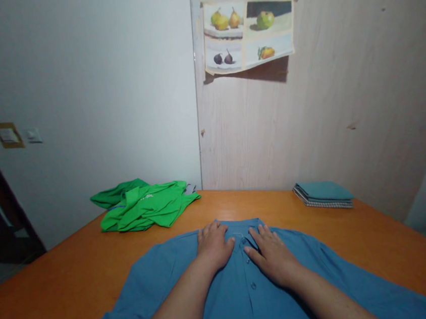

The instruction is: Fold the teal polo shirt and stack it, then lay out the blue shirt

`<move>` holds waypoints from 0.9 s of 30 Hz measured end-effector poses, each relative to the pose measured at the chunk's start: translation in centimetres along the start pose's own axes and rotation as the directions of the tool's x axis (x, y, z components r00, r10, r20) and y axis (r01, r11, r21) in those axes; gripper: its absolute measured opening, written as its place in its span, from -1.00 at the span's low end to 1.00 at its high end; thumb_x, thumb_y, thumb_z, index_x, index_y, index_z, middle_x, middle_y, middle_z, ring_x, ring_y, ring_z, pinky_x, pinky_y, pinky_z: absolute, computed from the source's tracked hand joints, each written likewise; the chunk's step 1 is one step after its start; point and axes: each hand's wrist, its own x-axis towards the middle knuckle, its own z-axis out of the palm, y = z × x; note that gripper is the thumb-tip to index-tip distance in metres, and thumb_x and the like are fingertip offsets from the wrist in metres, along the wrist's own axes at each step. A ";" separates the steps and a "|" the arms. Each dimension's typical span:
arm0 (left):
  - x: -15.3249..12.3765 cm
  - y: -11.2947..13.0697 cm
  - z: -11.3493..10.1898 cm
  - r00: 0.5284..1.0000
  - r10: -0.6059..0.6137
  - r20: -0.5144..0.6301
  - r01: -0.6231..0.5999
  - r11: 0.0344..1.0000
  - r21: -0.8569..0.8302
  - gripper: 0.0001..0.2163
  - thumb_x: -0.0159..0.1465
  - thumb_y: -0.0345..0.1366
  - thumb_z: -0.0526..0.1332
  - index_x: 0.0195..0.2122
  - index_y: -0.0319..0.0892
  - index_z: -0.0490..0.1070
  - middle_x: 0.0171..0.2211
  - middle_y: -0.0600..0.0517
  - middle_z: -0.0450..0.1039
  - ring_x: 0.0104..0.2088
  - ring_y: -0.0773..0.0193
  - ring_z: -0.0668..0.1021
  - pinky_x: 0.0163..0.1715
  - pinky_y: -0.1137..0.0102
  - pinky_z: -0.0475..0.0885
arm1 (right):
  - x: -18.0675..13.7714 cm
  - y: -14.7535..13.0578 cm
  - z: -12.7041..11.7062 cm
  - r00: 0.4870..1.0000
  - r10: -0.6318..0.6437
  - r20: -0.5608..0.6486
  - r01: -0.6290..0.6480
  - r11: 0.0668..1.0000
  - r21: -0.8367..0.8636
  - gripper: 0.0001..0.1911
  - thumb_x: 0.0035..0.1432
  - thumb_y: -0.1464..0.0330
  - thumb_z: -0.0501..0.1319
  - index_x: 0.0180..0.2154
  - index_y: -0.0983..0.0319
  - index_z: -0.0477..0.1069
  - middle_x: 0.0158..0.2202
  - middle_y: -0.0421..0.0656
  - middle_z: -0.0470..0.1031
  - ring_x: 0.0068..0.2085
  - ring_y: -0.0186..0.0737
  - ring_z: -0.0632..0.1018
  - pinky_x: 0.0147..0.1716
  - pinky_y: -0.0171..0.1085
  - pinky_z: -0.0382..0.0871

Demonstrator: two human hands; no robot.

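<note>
A blue button-front shirt (228, 300) lies spread face up on the table, collar end away from me and sleeves out to both sides. My left hand (215, 245) rests flat on it just left of the neckline, fingers stretched out. On the other side of the button placket, my right hand (272, 255) lies open on the cloth, its thumb close to the top buttons. Neither hand grips anything. The lower part of the shirt runs out of view at the bottom.
Crumpled green garments (149, 204) lie at the back left of the orange table (30, 300). A folded stack of cloth (323, 193), teal on top, sits at the back right. Behind is a wall with a fruit picture sheet (247, 34) and switches (32, 136).
</note>
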 end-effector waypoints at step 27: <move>-1.0 0.1 -1.0 0.992 0.099 -0.081 -0.092 0.992 0.087 -0.60 0.24 0.07 0.22 -0.05 -0.10 0.48 0.02 -0.13 0.43 0.06 -0.06 0.43 0.07 0.13 0.31 | 0.1 0.1 -0.1 1.000 0.001 0.027 0.001 0.997 -0.072 -0.18 0.30 -0.14 -0.10 0.40 0.19 0.03 0.46 0.03 -0.11 0.45 0.07 -0.11 0.35 0.14 -0.22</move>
